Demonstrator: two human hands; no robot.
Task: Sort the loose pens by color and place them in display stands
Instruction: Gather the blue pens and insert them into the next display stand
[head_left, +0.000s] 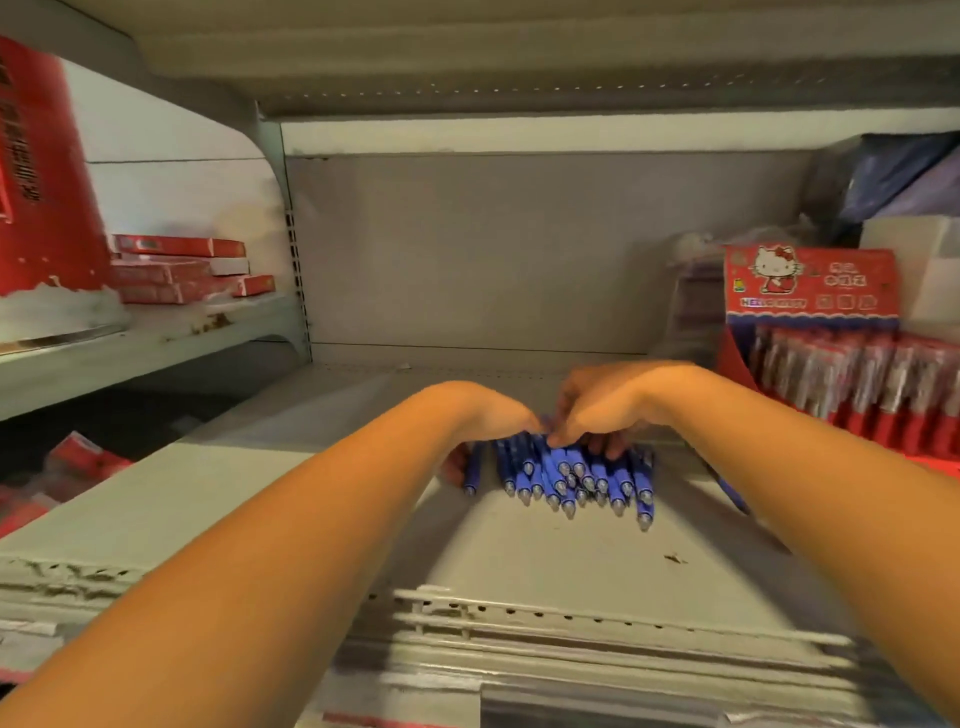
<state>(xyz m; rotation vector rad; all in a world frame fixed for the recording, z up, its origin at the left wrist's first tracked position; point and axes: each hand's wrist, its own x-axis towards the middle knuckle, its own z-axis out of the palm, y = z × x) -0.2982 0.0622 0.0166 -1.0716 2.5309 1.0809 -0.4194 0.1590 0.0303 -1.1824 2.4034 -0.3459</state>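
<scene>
Item: blue pens (569, 475), a loose bundle lying on the grey metal shelf (519, 566), silver tips pointing toward the viewer. All places below are given relative to this bundle.

Left hand (496, 418): over the bundle's far left end, fingers curled down onto the barrels. One fingertip shows low at the bundle's left edge, beside an outlying pen. It cups the pens from that side.

Right hand (597, 408): over the bundle's far right end and touching the left hand. Its thumb presses on top of the barrels and its fingers are curled under the far side, so it grips the pens.

Stray blue pen (732, 493): just right of the bundle, partly hidden under the right forearm.

Display stand (810, 283): to the right and further back, red, with a cartoon-cat header card. Rows of red wrapped pens (852, 379) stand in it.

Red boxes (176, 270): far left and further back, stacked flat on a neighbouring shelf.

Tall red carton (41, 171): left of those boxes, upright, its print blurred.
</scene>
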